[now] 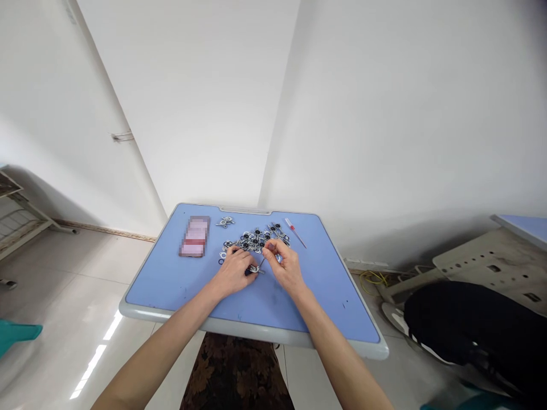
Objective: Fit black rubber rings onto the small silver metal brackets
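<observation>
My left hand (234, 272) rests on the blue table with its fingers closed on a small metal fitting (255, 269) that has a black part. My right hand (285, 266) pinches a thin metal-shafted tool (262, 262), its tip pointing down at that fitting. Most of the tool's handle is hidden by the fingers. Just beyond both hands lies a loose pile of similar metal fittings (257, 240) with round black pieces and rings. A smaller group of metal pieces (225, 221) lies apart, farther back on the left.
On the table (158, 285) a phone-like flat object (195, 236), blurred out, lies at the left. A slim pointed tool with a red band (296, 233) lies right of the pile. Behind stands a white wall (213, 114). A black seat (465, 319) is at the right.
</observation>
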A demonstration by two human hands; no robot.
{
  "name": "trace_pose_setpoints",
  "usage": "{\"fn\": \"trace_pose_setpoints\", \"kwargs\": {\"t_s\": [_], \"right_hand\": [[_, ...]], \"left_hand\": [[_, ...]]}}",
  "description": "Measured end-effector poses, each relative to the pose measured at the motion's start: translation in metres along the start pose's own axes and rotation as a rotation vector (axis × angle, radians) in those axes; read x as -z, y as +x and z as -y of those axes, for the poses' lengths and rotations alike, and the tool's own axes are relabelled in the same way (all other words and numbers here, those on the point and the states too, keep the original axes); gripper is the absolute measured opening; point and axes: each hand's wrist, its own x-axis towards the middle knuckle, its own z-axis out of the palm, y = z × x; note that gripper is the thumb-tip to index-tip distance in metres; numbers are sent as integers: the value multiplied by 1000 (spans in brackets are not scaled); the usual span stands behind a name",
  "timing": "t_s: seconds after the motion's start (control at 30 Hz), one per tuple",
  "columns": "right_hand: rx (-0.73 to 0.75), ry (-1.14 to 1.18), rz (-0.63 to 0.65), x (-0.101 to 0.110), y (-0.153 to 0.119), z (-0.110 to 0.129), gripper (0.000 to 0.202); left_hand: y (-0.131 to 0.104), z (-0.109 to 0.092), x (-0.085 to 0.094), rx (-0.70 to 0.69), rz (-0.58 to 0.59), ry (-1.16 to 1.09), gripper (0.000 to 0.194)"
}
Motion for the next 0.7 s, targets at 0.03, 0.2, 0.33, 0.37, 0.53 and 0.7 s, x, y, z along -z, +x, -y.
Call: {"fn": "trace_pose_setpoints", "kwargs": {"t_s": [0.03, 0.2, 0.33, 0.37, 0.53, 0.7], "right_hand": [[1, -4, -1, 0, 0, 0, 11], [7, -30, 16, -1, 0, 1, 10], [11, -38, 23, 0, 0, 1, 10], [12, -40, 23, 0, 0, 1, 10], [46, -40, 39, -1, 1, 1, 10], [32, -26, 22, -2, 0, 1, 13]], "left_hand": [[0, 0, 0, 4, 1, -2, 4], [0, 1, 0, 6, 4, -11, 5], [0, 0, 1, 3, 1, -10, 4], [0, 0, 1, 4, 3, -11, 4], [0, 0, 1, 20, 13, -15, 3], [0, 0, 0, 18, 13, -15, 4]]}}
